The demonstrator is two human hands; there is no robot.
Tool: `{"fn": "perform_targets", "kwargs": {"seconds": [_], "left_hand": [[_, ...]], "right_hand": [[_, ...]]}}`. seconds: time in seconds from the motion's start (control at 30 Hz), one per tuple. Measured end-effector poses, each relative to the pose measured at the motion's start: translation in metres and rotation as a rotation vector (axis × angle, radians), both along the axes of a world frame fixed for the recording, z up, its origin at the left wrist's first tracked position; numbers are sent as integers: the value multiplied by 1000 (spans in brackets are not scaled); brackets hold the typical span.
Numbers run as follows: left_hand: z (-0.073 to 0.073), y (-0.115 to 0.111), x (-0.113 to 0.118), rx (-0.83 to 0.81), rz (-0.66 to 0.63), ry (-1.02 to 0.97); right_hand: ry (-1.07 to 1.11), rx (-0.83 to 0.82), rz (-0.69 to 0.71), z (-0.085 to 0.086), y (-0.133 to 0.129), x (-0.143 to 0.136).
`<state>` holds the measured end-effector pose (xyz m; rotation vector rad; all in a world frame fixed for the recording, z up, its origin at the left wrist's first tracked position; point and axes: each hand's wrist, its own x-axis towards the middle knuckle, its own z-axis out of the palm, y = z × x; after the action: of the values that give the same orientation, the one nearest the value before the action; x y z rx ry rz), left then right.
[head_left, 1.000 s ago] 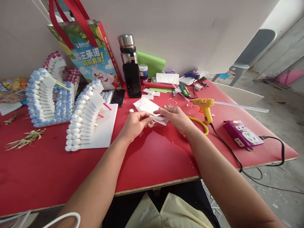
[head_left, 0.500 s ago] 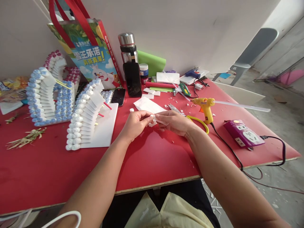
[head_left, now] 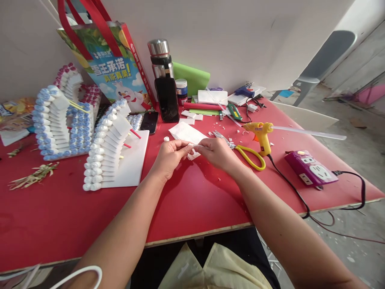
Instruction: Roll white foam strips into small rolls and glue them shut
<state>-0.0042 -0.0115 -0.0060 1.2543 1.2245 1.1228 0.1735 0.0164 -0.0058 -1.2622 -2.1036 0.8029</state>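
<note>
My left hand (head_left: 169,159) is closed in a pinch over the middle of the red table (head_left: 192,200). Against its fingertips my right hand (head_left: 221,154) is pinched too. A small white piece (head_left: 191,149), which looks like soft paper, shows between the two sets of fingertips, partly covered by them. Just beyond the hands lies a folded white sheet (head_left: 185,131). Left of it, beside the left knuckles, stands a tiny white roll (head_left: 166,139). Pliers with yellow handles (head_left: 251,159) rest right of my right hand.
A curved white model (head_left: 104,156) of stacked rolls on a white board stands left, with a blue-and-white one (head_left: 54,120) behind. Right are a yellow glue gun (head_left: 260,134) and purple power socket (head_left: 313,168). A phone (head_left: 167,100), steel flask (head_left: 161,60) and shopping bag (head_left: 111,68) stand behind.
My right hand has drawn its spread fingers in and moved slightly left, closer to the left fingertips. More of the pliers shows. My left hand has barely moved.
</note>
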Motion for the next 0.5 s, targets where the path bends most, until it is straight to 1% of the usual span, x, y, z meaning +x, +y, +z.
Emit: {"fn": "perform_targets", "kwargs": {"seconds": [0.1,0.17,0.23,0.37,0.5], "left_hand": [[-2,0,3,90,64,69],[-2,0,3,155,85,119],[-2,0,2,184,83,128],[1,-1,-2,153,69,74],[2,0,-5,187,23,72]], "right_hand": [[-6,111,2,0,-3,-1],[6,188,52,0,-5,-1],[21,247,122,1,-5,1],[57,298,212,5,-6,5],[27,307,253,7,-5,8]]}}
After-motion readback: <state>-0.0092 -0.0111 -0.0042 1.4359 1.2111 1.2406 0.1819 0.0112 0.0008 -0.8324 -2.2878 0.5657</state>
